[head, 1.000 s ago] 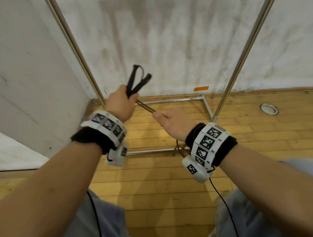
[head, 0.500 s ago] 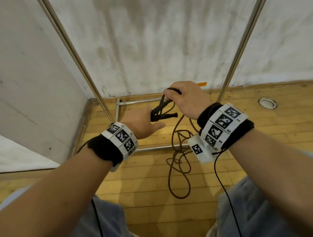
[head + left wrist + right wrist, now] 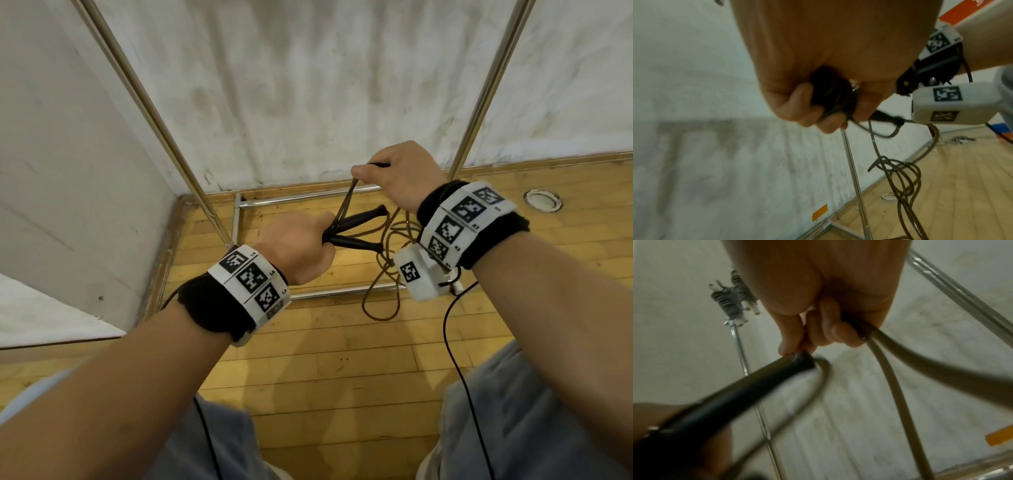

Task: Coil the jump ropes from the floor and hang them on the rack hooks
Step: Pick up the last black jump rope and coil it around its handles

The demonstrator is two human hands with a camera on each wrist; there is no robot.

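The metal rack (image 3: 239,219) is seen just beyond both hands, its base bars on the wood floor (image 3: 342,359). The jump rope (image 3: 380,301) is mostly piled on the floor below the right hand (image 3: 400,178), which is closed around a bend of cord pulled up above and to the right of the left hand (image 3: 298,246). Both black handles (image 3: 363,219) are gripped in the left fist, sticking out toward the right wrist.
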